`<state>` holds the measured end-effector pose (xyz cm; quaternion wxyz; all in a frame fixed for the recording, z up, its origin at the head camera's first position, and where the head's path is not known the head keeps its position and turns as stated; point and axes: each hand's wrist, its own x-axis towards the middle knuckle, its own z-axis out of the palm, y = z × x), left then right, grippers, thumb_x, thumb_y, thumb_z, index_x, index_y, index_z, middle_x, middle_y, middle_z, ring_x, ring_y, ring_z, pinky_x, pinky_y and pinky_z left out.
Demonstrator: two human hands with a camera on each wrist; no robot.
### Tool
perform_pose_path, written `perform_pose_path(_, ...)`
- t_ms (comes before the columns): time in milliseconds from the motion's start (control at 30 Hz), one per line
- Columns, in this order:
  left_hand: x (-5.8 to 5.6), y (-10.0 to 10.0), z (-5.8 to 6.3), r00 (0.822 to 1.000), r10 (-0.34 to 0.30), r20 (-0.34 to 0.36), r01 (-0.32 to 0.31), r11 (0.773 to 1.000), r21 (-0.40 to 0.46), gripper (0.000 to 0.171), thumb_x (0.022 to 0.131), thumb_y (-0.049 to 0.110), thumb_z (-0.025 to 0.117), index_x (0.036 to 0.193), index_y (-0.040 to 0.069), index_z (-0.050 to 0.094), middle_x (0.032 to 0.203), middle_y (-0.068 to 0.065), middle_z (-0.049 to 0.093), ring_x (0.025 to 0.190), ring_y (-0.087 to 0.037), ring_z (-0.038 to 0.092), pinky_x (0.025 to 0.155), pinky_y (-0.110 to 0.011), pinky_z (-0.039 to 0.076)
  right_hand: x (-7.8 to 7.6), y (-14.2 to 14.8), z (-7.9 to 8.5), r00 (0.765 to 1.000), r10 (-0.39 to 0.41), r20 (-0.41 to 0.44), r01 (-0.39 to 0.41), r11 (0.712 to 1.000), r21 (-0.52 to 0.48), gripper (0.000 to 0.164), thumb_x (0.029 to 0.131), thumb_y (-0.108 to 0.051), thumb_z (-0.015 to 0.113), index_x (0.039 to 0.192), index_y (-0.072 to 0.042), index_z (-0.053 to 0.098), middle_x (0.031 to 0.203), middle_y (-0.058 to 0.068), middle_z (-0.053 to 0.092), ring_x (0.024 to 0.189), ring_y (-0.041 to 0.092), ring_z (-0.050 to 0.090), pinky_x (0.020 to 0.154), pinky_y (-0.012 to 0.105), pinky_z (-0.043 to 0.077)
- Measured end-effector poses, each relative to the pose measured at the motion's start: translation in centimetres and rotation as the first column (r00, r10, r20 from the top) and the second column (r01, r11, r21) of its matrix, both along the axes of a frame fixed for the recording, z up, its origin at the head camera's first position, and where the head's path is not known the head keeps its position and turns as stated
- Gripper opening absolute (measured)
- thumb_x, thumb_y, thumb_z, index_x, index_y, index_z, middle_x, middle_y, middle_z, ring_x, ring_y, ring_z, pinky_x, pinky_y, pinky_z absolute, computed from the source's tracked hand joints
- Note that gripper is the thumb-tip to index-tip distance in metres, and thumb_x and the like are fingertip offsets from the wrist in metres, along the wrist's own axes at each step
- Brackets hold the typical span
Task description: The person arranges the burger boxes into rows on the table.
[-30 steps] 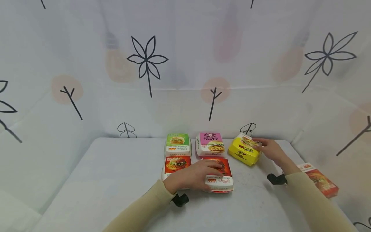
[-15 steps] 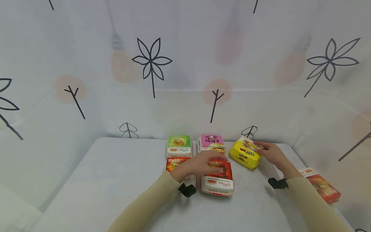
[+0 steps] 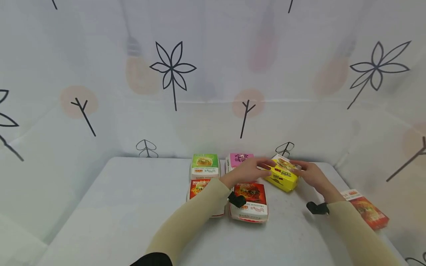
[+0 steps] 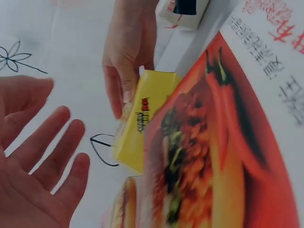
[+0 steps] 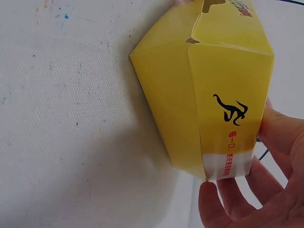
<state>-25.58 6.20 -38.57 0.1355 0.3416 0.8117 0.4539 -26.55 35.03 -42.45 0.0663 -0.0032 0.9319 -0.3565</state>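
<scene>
My right hand [image 3: 314, 176] is gripping the yellow box [image 3: 282, 177] between thumb and fingers, just right of the purple box [image 3: 238, 158]; my left hand [image 3: 247, 170] (spread, holding nothing) is hovering over the purple box.

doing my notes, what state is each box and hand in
Yellow box: closed, turned askew
Green box: closed
Purple box: closed, partly hidden
Front left red box: closed, partly hidden
Front right red box: closed
Far right red box: partly hidden, closure unclear
Left hand: fingers spread, holding nothing
Right hand: gripping yellow box
</scene>
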Motion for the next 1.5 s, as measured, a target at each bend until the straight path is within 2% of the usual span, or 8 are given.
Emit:
perform_pose_path(133,-0.6,1.7,-0.7,0.996,0.083,0.033,-0.085,0.994,0.068,0.039,0.097,0.024,0.067,0.136,0.022,0.061,0.13,0.015,0.061,0.12,-0.006,0.056,0.096,-0.024,0.047,0.1,0.1,0.0,1.0,-0.003,0.01,0.003,1.0,-0.001,0.064,0.1,-0.04,0.058,0.148,0.0,0.043,0.147,0.036,0.035,0.128,0.053,0.036,0.101,0.069,0.034)
perform_pose_path(267,-0.7,2.9,-0.7,0.982,0.164,0.089,-0.169,0.984,0.061,0.045,0.096,0.026,0.067,0.14,0.027,0.058,0.135,0.014,0.059,0.124,-0.01,0.056,0.097,-0.026,0.048,0.1,0.1,0.0,1.0,-0.013,0.023,0.013,1.0,-0.017,0.064,0.1,-0.04,0.058,0.148,-0.001,0.042,0.148,0.036,0.035,0.129,0.052,0.036,0.102,0.07,0.033)
perform_pose_path(367,-0.7,3.3,-0.6,0.976,0.189,0.11,-0.195,0.98,0.043,0.047,0.095,0.025,0.068,0.141,0.025,0.057,0.139,0.008,0.058,0.126,-0.015,0.055,0.098,-0.028,0.048,0.0,0.0,0.1,0.999,-0.026,0.036,0.027,0.999,-0.03,0.063,0.1,-0.039,0.058,0.15,-0.002,0.042,0.148,0.035,0.034,0.129,0.051,0.036,0.102,0.07,0.033)
perform_pose_path(567,-0.9,3.5,-1.0,0.975,0.194,0.111,-0.194,0.981,-0.01,0.048,0.095,0.025,0.069,0.141,0.022,0.056,0.14,0.005,0.058,0.125,-0.011,0.055,0.1,-0.029,0.047,0.1,-0.2,0.2,0.998,-0.039,0.044,0.04,0.999,-0.034,0.06,0.101,-0.036,0.056,0.15,-0.004,0.041,0.148,0.035,0.034,0.127,0.05,0.037,0.102,0.069,0.034)
perform_pose_path(900,-1.2,3.2,-1.5,0.978,0.165,0.131,-0.164,0.986,-0.017,0.05,0.093,0.025,0.071,0.141,0.022,0.056,0.141,0.004,0.056,0.129,-0.01,0.051,0.104,-0.029,0.043,0.2,-0.5,0.1,0.998,-0.043,0.042,0.045,0.998,-0.05,0.061,0.101,-0.036,0.056,0.151,-0.005,0.041,0.151,0.035,0.03,0.132,0.053,0.032,0.104,0.07,0.031)
perform_pose_path(1233,-0.6,3.8,-0.9,0.984,0.171,0.05,-0.162,0.975,-0.15,0.057,0.091,0.03,0.072,0.145,0.026,0.053,0.145,0.006,0.053,0.132,-0.012,0.048,0.108,-0.034,0.04,1.7,-0.1,0.6,0.997,-0.063,0.041,0.063,0.998,0.013,0.071,0.099,-0.051,0.055,0.149,-0.001,0.042,0.147,0.035,0.036,0.128,0.052,0.039,0.1,0.066,0.037)
perform_pose_path(1500,-0.7,4.5,-0.6,0.986,0.168,0.013,-0.162,0.963,-0.216,0.059,0.089,0.028,0.075,0.143,0.027,0.054,0.142,0.007,0.054,0.121,-0.01,0.052,0.102,-0.029,0.043,3.0,-0.3,1.2,0.995,-0.093,0.031,0.092,0.995,0.033,0.069,0.099,-0.048,0.056,0.145,0.002,0.046,0.143,0.035,0.041,0.123,0.05,0.045,0.093,0.061,0.044)
